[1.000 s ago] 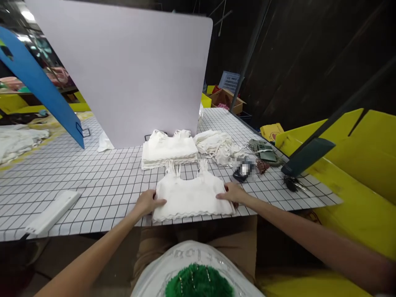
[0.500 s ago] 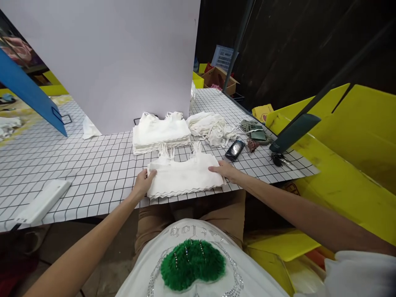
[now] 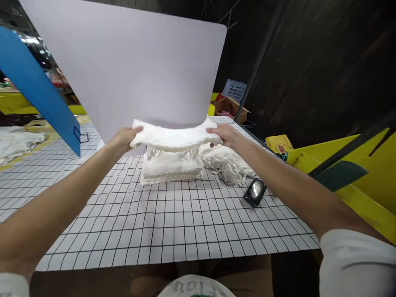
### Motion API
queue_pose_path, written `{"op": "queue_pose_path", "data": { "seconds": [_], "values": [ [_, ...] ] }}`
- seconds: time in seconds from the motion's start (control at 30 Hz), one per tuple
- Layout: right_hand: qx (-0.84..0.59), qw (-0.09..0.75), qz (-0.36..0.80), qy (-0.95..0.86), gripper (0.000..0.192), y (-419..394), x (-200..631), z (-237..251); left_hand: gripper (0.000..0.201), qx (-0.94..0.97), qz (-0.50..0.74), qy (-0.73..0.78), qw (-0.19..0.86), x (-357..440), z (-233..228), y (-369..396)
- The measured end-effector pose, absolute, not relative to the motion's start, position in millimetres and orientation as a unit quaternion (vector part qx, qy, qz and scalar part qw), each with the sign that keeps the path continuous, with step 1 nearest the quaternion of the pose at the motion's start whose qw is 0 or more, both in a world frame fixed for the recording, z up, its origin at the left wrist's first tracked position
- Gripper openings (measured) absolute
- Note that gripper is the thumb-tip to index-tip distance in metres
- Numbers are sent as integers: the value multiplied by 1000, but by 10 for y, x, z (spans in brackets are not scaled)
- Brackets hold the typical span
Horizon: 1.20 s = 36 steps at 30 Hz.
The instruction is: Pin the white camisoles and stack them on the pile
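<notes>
We are now holding the folded white top (image 3: pixel 175 139) in the air above the stack of folded tops (image 3: pixel 171 170), no longer flat at the table's (image 3: pixel 173 222) near edge. Our left hand (image 3: pixel 123 138) and right hand (image 3: pixel 224 135) are pinching its ends.

A plain white folded fabric top (image 3: pixel 175 139) hangs mid-frame above a white stack of folded fabric garments (image 3: pixel 170 170). The flat tabletop (image 3: pixel 173 222) is white with a black grid of squares. A pale lilac upright board (image 3: pixel 139 70) fills the upper centre; a blue slanted panel (image 3: pixel 37 88) upper left; yellow bins (image 3: pixel 371 181) right; a glossy black phone (image 3: pixel 255 192) lower right.
</notes>
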State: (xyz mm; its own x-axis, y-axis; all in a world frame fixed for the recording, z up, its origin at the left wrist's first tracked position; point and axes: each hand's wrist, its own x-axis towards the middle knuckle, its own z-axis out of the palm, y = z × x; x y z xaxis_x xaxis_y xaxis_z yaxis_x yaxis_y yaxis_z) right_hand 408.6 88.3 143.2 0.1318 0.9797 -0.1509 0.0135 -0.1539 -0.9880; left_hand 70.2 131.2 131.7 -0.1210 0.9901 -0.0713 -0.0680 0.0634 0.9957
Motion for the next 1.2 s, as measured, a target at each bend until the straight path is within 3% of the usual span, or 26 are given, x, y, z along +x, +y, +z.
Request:
{"op": "queue_pose_path", "data": {
  "seconds": [0.17, 0.47, 0.7, 0.77, 0.83, 0.93, 1.03, 1.13, 1.2],
  "values": [
    [-545, 536, 470, -441, 11, 1423, 3966, 1339, 12, 412, 557, 543, 474, 701, 1339, 1768],
    [-618, 453, 515, -384, 6, 1345, 3928, -77, 8, 372, 483, 613, 503, 770, -186, 1649],
    [-640, 421, 482, -425, 13, 1378, 3987, -114, 33, 421, 446, 645, 457, 638, -180, 1659],
    [-666, 400, 445, -444, 19, 1383, 4015, -103, 48, 453, 421, 678, 398, 595, -148, 1592],
    [-688, 392, 395, -466, 33, 1353, 4027, -95, 62, 546, 387, 695, 263, 587, -140, 1504],
    [-680, 360, 235, -594, 55, 1235, 3941, -127, 61, 738, 309, 596, 61, 660, -214, 1412],
    [-608, 235, 92, -753, 63, 1100, 3709, -253, 61, 838, 222, 497, 38, 755, -383, 1455],
    [-586, 139, 78, -794, 70, 1050, 3514, -386, 67, 843, 167, 508, 54, 766, -530, 1613],
    [-578, 138, 93, -799, 70, 1052, 3532, -399, 70, 846, 154, 508, 57, 710, -575, 1706]
  ]
}}
